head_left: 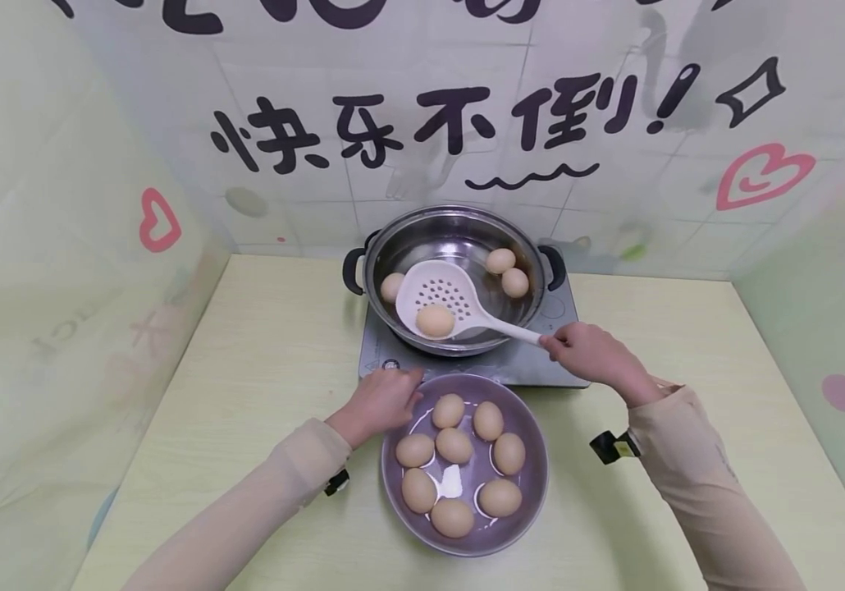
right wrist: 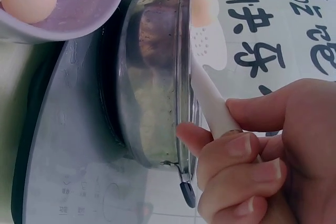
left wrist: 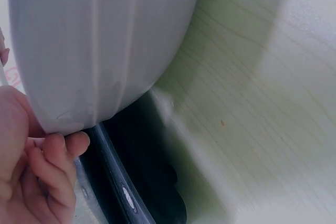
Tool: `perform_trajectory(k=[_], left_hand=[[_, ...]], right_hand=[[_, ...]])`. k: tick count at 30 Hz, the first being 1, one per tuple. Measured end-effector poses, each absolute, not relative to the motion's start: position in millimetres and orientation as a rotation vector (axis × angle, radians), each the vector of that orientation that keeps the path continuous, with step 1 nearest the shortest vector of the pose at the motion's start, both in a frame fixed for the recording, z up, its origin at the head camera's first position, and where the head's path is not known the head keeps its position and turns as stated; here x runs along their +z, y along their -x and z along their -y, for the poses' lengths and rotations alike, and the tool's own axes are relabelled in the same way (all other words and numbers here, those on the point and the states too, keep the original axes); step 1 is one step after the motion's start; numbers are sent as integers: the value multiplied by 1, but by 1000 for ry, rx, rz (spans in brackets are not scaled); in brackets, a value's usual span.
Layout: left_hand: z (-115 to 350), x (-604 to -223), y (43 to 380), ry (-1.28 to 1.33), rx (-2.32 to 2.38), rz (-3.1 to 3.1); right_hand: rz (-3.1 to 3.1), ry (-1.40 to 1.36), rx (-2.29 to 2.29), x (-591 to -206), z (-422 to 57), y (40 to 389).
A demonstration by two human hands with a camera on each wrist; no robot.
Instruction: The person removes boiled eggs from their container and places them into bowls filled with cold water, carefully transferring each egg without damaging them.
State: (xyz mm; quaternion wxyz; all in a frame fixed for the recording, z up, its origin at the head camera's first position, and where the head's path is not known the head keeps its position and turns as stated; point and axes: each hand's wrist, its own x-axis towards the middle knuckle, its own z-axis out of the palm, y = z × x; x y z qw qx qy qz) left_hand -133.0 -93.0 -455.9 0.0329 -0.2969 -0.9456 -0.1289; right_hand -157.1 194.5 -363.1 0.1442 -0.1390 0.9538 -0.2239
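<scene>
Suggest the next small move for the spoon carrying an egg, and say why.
Probably the right hand should ease the spoon, kept level, toward the bowl: a single egg rests on it above the pot, the left hand grips the bowl, and other eggs already lie there.

In the head view, the desk (head_left: 267, 369) is seen from above, forward and down, farthest off. In the left wrist view, the bowl (left wrist: 110, 40) is faced very closely, turned sideways; in the right, the pot (right wrist: 152, 72) is caught side-on, nearby. The bowl is shared by all three.
</scene>
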Motion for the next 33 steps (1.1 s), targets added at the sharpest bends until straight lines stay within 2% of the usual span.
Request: perform_trajectory(k=[11,22,33], left_hand=[[92,-456,131,913,-390,2910],[92,-455,132,898,-380,2921],[92,-455,133,902,-400,2899]], right_hand=[[-2737,274,-655,-348,-212,138],[-2791,247,-608,-341,-233,93],[-2788,196,-572,-359,-246,50]])
